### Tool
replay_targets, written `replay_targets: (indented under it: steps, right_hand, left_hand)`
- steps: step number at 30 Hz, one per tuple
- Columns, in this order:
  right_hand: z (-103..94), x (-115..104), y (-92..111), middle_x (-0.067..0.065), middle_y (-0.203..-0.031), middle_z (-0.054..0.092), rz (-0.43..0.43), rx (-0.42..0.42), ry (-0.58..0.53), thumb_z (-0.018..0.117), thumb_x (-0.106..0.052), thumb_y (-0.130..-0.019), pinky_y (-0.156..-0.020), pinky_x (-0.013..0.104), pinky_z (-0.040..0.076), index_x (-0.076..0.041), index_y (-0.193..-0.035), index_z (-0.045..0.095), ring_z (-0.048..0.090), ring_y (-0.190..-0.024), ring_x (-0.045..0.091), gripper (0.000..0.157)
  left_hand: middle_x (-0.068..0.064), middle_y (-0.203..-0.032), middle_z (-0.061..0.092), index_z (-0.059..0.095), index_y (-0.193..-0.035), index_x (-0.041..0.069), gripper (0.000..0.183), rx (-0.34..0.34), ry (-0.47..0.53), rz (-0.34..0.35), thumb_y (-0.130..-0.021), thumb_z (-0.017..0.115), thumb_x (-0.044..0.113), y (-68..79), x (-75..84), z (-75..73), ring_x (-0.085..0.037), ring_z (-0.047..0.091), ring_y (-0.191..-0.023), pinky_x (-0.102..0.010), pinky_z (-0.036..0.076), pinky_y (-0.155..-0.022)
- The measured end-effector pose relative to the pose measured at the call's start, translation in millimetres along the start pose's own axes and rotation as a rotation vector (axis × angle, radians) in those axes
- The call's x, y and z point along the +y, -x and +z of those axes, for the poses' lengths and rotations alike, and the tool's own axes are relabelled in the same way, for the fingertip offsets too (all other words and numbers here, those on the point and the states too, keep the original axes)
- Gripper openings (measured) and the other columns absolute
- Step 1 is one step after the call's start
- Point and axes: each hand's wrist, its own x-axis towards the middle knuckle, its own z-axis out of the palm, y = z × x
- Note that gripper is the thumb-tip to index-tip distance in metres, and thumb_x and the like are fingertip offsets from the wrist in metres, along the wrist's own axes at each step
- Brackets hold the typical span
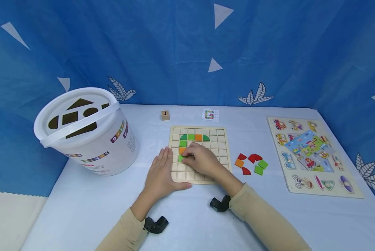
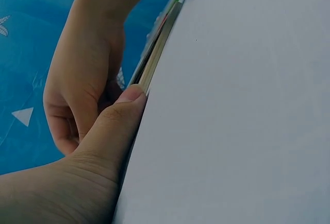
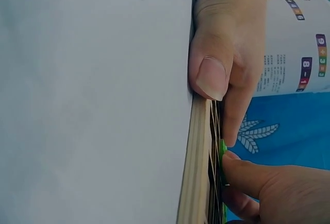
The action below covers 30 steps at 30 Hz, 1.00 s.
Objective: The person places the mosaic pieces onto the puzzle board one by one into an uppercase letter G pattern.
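Observation:
A wooden grid board (image 1: pixel 220 150) lies on the table with a row of tiles near its top and a column down its left side. My left hand (image 1: pixel 162 174) steadies its lower left corner, straight fingers along the left edge and thumb at the near edge. With curled fingers, my right hand (image 1: pixel 203 158) pinches a green square tile (image 1: pixel 181 158) at the column's lower end. Just above that tile is an orange square tile (image 1: pixel 182 150). In the right wrist view the thumb and fingertips of the right hand (image 3: pixel 258 183) meet at the green pieces over the board.
Loose red, orange and green tiles (image 1: pixel 258 170) lie right of the board. Behind it are a pattern card (image 1: pixel 210 114) and a wooden letter cube (image 1: pixel 165 115). A white bucket (image 1: pixel 112 153) with a shape-cut lid stands left; a picture puzzle board (image 1: pixel 303 184) lies right.

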Motion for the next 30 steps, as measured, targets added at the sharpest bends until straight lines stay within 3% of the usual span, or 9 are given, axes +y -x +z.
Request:
replay_targets:
  steps: [6,12,22,27,30]
  right_hand:
    - [-4.8,0.1,6.2,-0.012,-0.093,0.066,-0.014,-0.013,-0.017,0.077,-0.025,-0.088,-0.078,0.023,0.052,-0.021,-0.098,0.079,0.058,-0.084,0.003,0.012]
    - [-20.5,9.4,23.7,-0.013,-0.093,0.062,0.024,-0.008,-0.051,0.075,-0.023,-0.090,-0.078,0.026,0.050,-0.024,-0.110,0.074,0.055,-0.085,0.008,0.021]
    - [-68.9,57.9,59.1,0.000,-0.102,0.064,0.192,0.070,-0.008,0.073,-0.019,-0.090,-0.067,0.031,0.047,-0.017,-0.123,0.068,0.052,-0.077,0.018,0.033]
    - [-87.2,87.2,77.7,0.007,-0.110,0.065,0.272,0.063,0.054,0.068,-0.014,-0.094,-0.084,0.044,0.053,-0.015,-0.126,0.067,0.057,-0.093,0.025,0.033]
    - [-95.2,101.8,87.9,0.010,-0.112,0.064,0.276,0.046,0.089,0.067,-0.011,-0.094,-0.089,0.047,0.054,-0.014,-0.127,0.067,0.058,-0.099,0.026,0.034]
  left_hand:
    - [-0.015,-0.166,0.012,0.014,-0.157,-0.001,0.142,0.015,0.007,0.003,-0.060,0.072,0.083,0.3,1.1,1.0,-0.030,0.010,-0.156,-0.050,0.015,-0.125]
    - [-0.015,-0.167,0.011,0.011,-0.157,-0.001,0.144,0.006,0.011,-0.007,-0.059,0.073,0.083,-0.6,1.1,0.9,-0.029,0.008,-0.156,-0.049,0.014,-0.126]
    - [-0.015,-0.167,0.010,0.011,-0.158,0.000,0.143,0.013,0.032,-0.014,-0.058,0.076,0.080,-0.6,0.8,0.8,-0.029,0.007,-0.156,-0.050,0.013,-0.126]
    - [-0.016,-0.167,0.011,0.013,-0.158,-0.001,0.142,0.025,0.035,-0.007,-0.058,0.078,0.078,-0.8,0.1,2.1,-0.030,0.009,-0.156,-0.051,0.014,-0.125]
    - [-0.016,-0.167,0.011,0.013,-0.157,-0.001,0.142,0.026,0.036,-0.002,-0.059,0.077,0.079,-1.4,-0.1,3.1,-0.031,0.009,-0.156,-0.051,0.014,-0.125]
